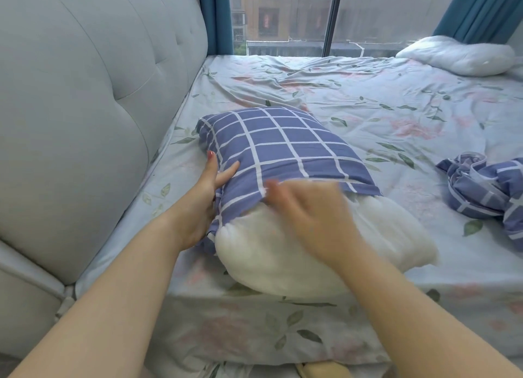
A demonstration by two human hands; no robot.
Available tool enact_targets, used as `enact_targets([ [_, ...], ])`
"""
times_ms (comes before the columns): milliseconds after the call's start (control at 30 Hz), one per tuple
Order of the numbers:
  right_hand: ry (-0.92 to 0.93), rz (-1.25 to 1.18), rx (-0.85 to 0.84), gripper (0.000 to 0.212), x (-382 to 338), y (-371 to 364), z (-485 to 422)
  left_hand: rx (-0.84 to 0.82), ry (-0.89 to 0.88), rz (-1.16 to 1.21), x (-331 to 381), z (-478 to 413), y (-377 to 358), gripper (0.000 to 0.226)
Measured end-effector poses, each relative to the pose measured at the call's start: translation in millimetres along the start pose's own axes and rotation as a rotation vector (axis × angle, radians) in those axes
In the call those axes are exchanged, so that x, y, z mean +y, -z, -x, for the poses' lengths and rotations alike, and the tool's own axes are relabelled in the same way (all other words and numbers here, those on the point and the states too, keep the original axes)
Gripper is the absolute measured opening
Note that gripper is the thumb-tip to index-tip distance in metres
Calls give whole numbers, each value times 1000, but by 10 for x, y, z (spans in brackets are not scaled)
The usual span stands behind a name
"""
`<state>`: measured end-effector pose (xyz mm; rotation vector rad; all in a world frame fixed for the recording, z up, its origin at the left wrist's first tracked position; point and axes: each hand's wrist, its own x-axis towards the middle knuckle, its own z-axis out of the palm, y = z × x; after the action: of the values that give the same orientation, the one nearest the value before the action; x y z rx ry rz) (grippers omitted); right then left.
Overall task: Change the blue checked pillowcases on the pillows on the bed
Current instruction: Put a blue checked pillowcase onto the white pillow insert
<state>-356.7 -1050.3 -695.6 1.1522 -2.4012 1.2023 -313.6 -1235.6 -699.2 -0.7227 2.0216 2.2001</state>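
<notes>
A white pillow (283,253) lies near the bed's front edge, its far half inside a blue checked pillowcase (283,142). My left hand (203,205) lies flat against the case's left side, fingers straight. My right hand (308,213) is blurred with motion over the case's open hem, above the bare pillow; I cannot see whether it grips the cloth. A second blue checked pillowcase (486,191) lies crumpled on the sheet at the right. A second bare white pillow (458,56) rests at the far right by the window.
The bed carries a floral sheet (368,103), wrinkled in the middle. A padded grey headboard (85,108) runs along the left. A window (283,18) with blue curtains (478,7) stands behind the bed.
</notes>
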Motion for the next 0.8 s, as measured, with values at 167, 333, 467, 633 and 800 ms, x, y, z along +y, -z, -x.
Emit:
enact_targets([
  [167,-540,91,415,51,850,533,-206,-86,96,-85,-41,110,-6,58],
  [333,-850,-337,-63,55,1326,618,-67,-347,187,-92,15,270,235,81],
  [467,-780,-512,-3,31,1257,571,-150,-291,87,-72,-55,105,68,92],
  [633,-534,-607,289,18,753,400,-228,-67,-333,171,123,-89,-18,92],
  [800,-322,-791,421,31,146,66,40,188,-466,76,326,-269,352,90],
])
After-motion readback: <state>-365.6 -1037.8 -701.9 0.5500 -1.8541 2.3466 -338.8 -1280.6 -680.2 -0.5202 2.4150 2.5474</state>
